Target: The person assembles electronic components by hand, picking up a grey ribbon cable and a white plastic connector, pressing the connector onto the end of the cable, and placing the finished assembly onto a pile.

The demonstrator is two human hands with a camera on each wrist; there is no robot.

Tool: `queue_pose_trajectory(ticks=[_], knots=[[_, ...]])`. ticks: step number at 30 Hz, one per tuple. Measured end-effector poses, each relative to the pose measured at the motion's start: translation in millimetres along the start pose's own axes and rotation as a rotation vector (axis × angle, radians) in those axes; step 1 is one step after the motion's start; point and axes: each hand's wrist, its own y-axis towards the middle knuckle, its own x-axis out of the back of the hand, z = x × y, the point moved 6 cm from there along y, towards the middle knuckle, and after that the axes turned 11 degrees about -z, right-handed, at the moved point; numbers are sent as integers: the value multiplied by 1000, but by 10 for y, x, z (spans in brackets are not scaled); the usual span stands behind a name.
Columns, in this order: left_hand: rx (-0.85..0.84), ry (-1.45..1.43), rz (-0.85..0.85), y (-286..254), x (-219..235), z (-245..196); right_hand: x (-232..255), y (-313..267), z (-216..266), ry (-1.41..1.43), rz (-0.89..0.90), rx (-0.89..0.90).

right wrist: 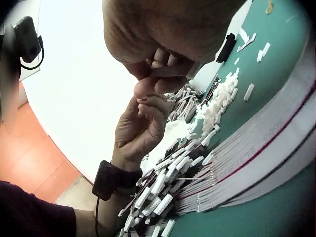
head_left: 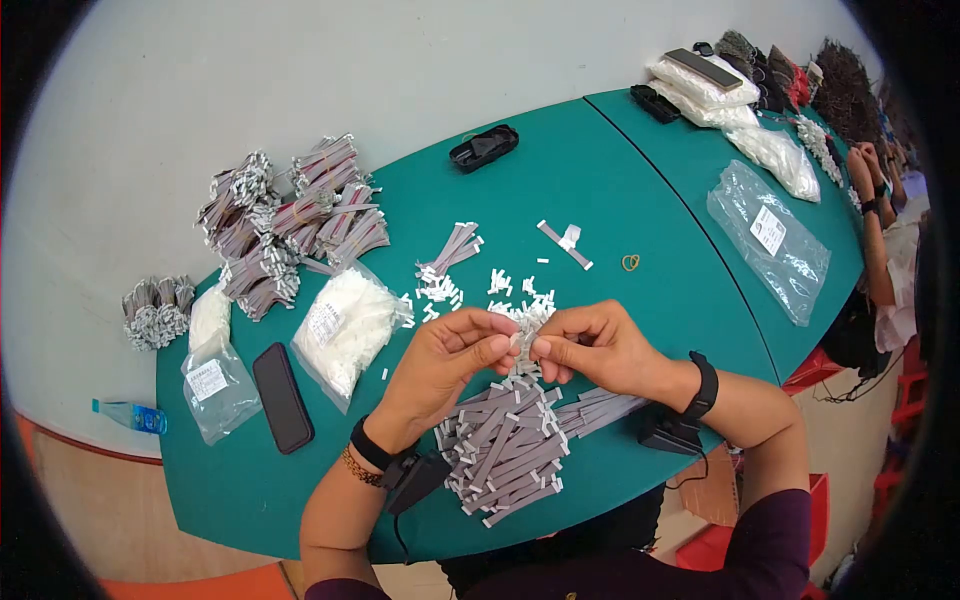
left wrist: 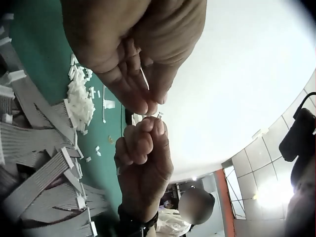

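Both hands meet above the table, fingertips close together. My right hand (head_left: 615, 350) pinches a short grey ribbon cable (right wrist: 170, 72), which lies across its curled fingers in the right wrist view. The cable's small end (left wrist: 159, 116) pokes out at the right fingertips in the left wrist view. My left hand (head_left: 440, 360) pinches a small white connector piece (head_left: 516, 341) between thumb and fingers, mostly hidden by them. Below the hands lies a heap of grey ribbon cables (head_left: 505, 450) with white ends. Loose white connectors (left wrist: 81, 101) are piled just beyond the hands.
Bundled cables (head_left: 300, 215) are stacked at the back left, near a bag of white connectors (head_left: 345, 325) and a dark phone (head_left: 283, 398). A black pouch (head_left: 484, 148), rubber bands (head_left: 630, 263) and a clear bag (head_left: 770, 245) lie farther off. Another person's arms (head_left: 875, 220) are at right.
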Motion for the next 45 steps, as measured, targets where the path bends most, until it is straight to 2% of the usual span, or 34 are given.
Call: queue_pose_trajectory(ticks=[17,23,26,29,45], knots=[[58,-17,8,-15,24,45,-16,-11,-12,0,26,-9],[19,3,40,11,82,88,-30,-17,1,-5,49,-1],[2,-14,2,10,67,87,-49,-19,-23,-10,84,-15],[30,-35,38,-9,9,81,-67,-20,-29,-23,109,-3],[-21,52,8,-23,-46,92,-101,-43,-48,-19,120,-3]])
